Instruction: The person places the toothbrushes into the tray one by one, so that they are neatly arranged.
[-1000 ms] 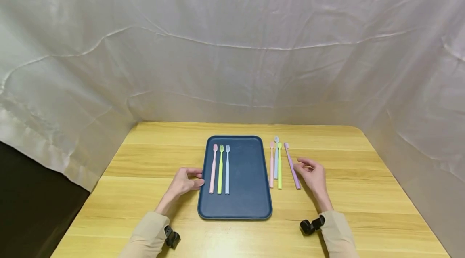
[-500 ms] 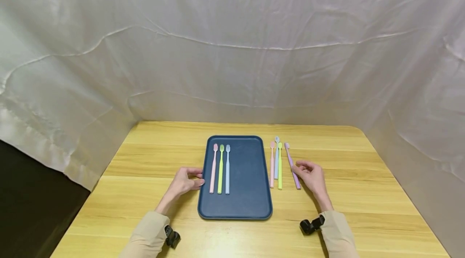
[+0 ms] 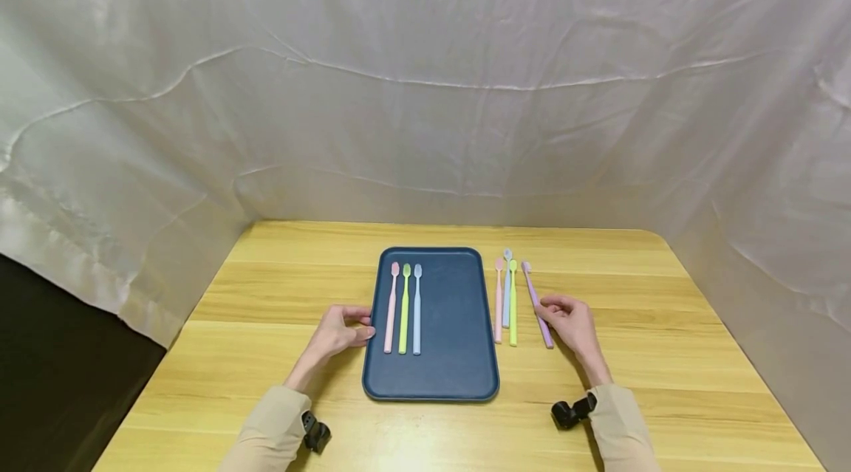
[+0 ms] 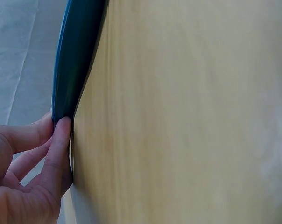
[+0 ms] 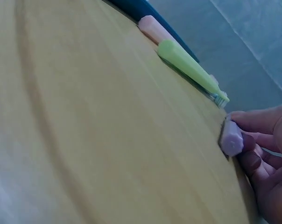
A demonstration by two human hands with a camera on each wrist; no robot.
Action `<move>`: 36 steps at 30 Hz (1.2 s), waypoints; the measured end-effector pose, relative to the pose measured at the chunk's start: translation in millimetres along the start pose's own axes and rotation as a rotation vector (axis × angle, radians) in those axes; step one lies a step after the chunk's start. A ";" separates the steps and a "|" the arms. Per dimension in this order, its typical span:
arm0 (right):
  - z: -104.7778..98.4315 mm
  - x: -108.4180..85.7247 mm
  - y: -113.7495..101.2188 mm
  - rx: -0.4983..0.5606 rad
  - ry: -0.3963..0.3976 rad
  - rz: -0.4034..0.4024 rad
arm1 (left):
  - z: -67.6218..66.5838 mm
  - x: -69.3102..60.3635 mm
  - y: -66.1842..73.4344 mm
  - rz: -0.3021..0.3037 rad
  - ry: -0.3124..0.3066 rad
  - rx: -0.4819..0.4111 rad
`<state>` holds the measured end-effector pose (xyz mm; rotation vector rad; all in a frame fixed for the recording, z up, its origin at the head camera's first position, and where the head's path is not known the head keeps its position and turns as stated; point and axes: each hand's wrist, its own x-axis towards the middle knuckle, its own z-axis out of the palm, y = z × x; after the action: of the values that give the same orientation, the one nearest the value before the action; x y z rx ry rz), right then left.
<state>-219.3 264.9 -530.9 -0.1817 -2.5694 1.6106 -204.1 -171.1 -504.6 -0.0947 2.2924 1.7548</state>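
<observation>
My left hand (image 3: 337, 330) grips the left edge of a dark blue tray (image 3: 455, 372), thumb over the rim (image 4: 61, 88) in the left wrist view. On the tray lie a pink toothbrush (image 3: 390, 309), a green toothbrush (image 3: 404, 309) and a light blue toothbrush (image 3: 417, 309), side by side, heads away from me. My right hand (image 3: 573, 324) pinches a purple toothbrush (image 3: 532, 291) at its handle, low on the table. In the right wrist view, the purple handle end (image 5: 232, 140) sits between thumb and fingers. Some of the right fingers are hidden there.
Between tray and purple toothbrush lie another pink toothbrush (image 3: 499, 302), another light blue one (image 3: 507, 295) and another green one (image 3: 513, 309), the last two close together. Everything stands on a wooden table (image 3: 665, 354), with a pale curtain (image 3: 432, 125) behind and at both sides.
The right hand has moved slightly left and taken the purple toothbrush between thumb and fingers; its near end has shifted a little. The left hand stays at the tray's edge.
</observation>
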 end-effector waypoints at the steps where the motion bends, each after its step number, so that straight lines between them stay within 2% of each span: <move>1: -0.7 -0.1 0.0 0.004 -0.011 0.002 | -0.4 0.0 -0.3 0.002 -0.006 0.004; 7: -3.3 -1.4 -1.9 -0.007 -0.043 0.024 | -1.5 0.5 -0.7 0.017 -0.023 0.015; 15: -0.4 -0.8 -5.1 -0.175 -0.019 0.029 | 0.2 2.2 -1.3 0.004 0.003 0.011; 22: 1.4 -1.1 -8.2 -0.258 0.007 0.014 | 0.3 1.6 -0.9 0.003 0.004 0.013; 36: 3.0 0.3 -9.0 -0.283 0.025 0.032 | -0.3 1.6 -1.9 0.011 0.005 0.023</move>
<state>-220.4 258.5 -524.1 -0.2641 -2.7771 1.2366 -205.4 -171.8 -506.7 -0.0831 2.3202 1.7350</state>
